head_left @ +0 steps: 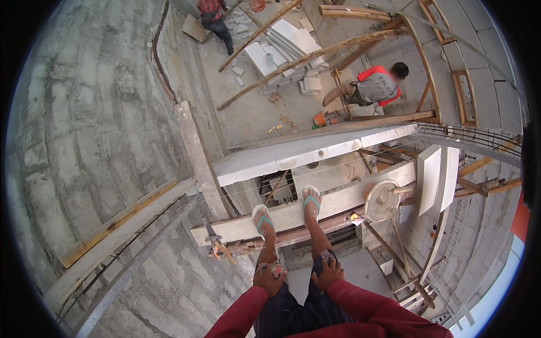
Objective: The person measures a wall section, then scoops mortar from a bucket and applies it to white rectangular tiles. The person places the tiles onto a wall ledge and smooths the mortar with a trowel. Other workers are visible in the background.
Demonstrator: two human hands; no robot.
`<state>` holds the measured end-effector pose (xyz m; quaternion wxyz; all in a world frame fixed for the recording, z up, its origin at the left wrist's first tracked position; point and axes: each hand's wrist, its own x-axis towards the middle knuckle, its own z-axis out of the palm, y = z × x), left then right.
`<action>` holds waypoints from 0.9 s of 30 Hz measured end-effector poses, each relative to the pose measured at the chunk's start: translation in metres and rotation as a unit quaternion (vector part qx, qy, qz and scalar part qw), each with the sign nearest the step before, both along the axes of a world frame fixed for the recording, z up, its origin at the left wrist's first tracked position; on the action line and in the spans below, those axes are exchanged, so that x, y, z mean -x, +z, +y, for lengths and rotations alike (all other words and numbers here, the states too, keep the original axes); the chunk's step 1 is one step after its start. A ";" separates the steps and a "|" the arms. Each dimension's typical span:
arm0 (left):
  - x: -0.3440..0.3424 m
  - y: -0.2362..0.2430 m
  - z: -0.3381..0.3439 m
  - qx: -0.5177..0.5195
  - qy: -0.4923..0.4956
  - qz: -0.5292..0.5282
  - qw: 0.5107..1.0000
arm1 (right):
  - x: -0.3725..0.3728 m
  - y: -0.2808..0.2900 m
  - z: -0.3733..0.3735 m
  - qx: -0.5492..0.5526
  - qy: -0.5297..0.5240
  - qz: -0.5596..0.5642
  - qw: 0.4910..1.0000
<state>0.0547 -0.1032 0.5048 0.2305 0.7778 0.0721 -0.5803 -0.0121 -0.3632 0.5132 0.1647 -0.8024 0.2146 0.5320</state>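
Red sleeves (369,308) lead to the left hand (270,279), grip unclear, and right hand (328,274), fingers loose on dark shorts (277,315), nearer the forward-right round bucket (367,208).

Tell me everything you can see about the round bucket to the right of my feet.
The bucket is round and open-topped, with a pale, stained rim, possibly plastic. Inside is grey, mortar-like paste, and a light handle sticks out over the right side. It looks upright, overlapping the pale plank you stand on. No one is touching it; its underside is hidden.
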 end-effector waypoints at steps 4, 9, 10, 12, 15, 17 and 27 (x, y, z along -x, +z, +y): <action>0.000 -0.001 -0.001 -0.002 -0.003 0.005 1.000 | -0.002 0.001 -0.001 0.003 0.002 0.017 1.000; 0.000 -0.002 -0.002 -0.005 -0.011 -0.001 1.000 | -0.007 0.004 -0.003 -0.003 -0.018 0.013 1.000; 0.000 -0.002 -0.003 -0.006 -0.012 -0.002 1.000 | -0.008 0.005 -0.003 -0.002 -0.010 0.020 1.000; 0.000 -0.002 -0.004 -0.008 -0.013 -0.003 1.000 | -0.008 0.006 -0.003 -0.005 -0.021 0.012 1.000; -0.001 -0.001 -0.005 -0.012 -0.015 -0.005 1.000 | -0.007 0.005 -0.004 -0.007 -0.026 0.007 1.000; -0.001 -0.001 -0.006 -0.014 -0.014 -0.009 1.000 | -0.005 0.005 -0.004 -0.007 -0.026 0.002 1.000; -0.002 0.000 -0.008 -0.013 -0.010 -0.014 1.000 | -0.002 0.003 -0.006 -0.009 -0.022 -0.002 1.000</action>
